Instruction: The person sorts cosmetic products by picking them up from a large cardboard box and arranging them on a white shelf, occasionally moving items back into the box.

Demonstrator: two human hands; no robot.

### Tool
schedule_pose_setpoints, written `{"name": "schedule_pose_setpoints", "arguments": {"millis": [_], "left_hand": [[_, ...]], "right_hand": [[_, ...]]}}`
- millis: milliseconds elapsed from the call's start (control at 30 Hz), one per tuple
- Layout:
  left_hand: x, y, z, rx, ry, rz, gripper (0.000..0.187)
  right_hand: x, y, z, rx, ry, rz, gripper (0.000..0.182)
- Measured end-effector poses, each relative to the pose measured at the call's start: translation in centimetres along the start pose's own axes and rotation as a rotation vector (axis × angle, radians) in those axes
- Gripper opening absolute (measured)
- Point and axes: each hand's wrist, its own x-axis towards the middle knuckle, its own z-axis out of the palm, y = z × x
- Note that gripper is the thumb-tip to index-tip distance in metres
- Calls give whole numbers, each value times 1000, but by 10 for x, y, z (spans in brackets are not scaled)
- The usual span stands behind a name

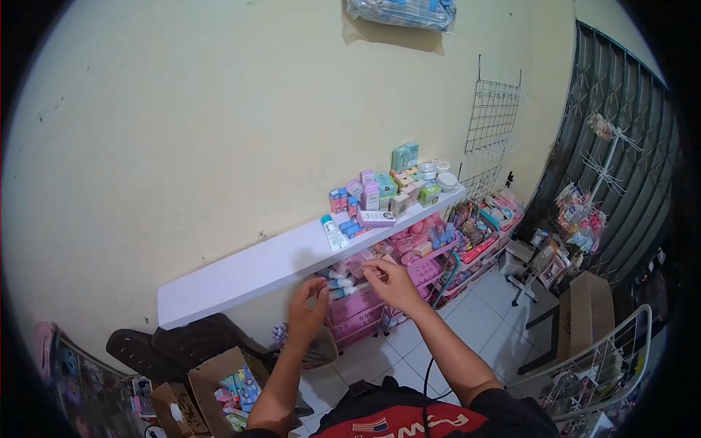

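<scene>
White shelf (241,281) on wall, pink basket (354,307) below. Left hand (309,305), right hand (392,283) near basket: fingers curled, can't tell if pinching anything. Boxes (371,196) on shelf; bottles (341,283) in basket. Probably mid-handling; next move needs fingertip precision.

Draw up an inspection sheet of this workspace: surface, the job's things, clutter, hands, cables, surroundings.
Surface: white wall shelf, stocked toward the picture's right end.
Job's things: small cartons grouped on the shelf, some upright, some lying; white-and-teal tube lying flat beside them; round white jars near the shelf's end.
Clutter: pink baskets of goods below the shelf; open cardboard box of colourful packs at lower left.
Left hand: half-curled in front of the shelf, nothing seen in it.
Right hand: fingers bent; any hold too small to tell.
Cables: black cable hanging down the person's front.
Surroundings: cream wall, folding metal gate, tiled floor.
</scene>
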Motion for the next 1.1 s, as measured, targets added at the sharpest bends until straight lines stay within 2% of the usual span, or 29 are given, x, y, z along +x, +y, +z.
{"name": "schedule_pose_setpoints", "arguments": {"millis": [67,133,233,333,467,533,567,633,800,1100], "left_hand": [[21,6,15,6,-3,17,27],[48,13,28,156,-17,117,26],[93,7,47,208,13,209,29],[132,6,60,279,31,236,28],[177,-7,71,327,64,257,28],[198,-18,71,375,87,284,29],[208,-23,72,419,104,314,29],[224,-30,75,461,116,335,30],[247,-47,84,610,141,411,34],[253,-49,84,635,161,296,36]], "right_hand": [[19,6,-17,-122,42,-84,26],[38,0,-33,-117,54,-103,27],[72,-1,-53,-122,63,-158,28],[107,-3,-66,-246,64,-312,29],[145,-7,-70,-314,-10,-347,29],[167,0,-66,-509,67,-622,24],[177,2,-65,-505,64,-628,24],[192,0,-62,-689,-45,-681,22],[221,14,-52,-847,-84,-854,17],[244,25,-45,-1099,-171,-978,14]]}}
